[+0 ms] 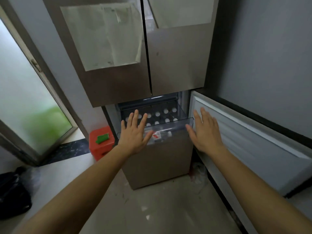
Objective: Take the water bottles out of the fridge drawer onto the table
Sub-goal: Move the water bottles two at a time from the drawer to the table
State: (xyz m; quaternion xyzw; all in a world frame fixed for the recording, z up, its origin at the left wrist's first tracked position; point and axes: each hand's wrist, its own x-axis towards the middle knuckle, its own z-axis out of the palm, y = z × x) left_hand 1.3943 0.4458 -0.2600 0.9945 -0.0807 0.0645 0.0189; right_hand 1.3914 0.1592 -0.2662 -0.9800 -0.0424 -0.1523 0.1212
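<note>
Both bare forearms reach forward from the bottom corners over the pale floor (160,208), palms down. The left hand (135,132) is flat with fingers spread and holds nothing, over the front left corner of the clear fridge drawer (177,127). The right hand (205,132) is equally flat and empty by the drawer's front right corner; whether either touches the drawer cannot be told. The water bottles (157,113) stand in rows inside the drawer, showing as round white caps, some hidden behind the left hand. Through the drawer's front wall a red-marked label shows, its writing too blurred to read. The lower door (253,132) stands open to the right. Above, the fridge (118,88) has closed doors with pale sheets (104,36) on them, their print unreadable.
</note>
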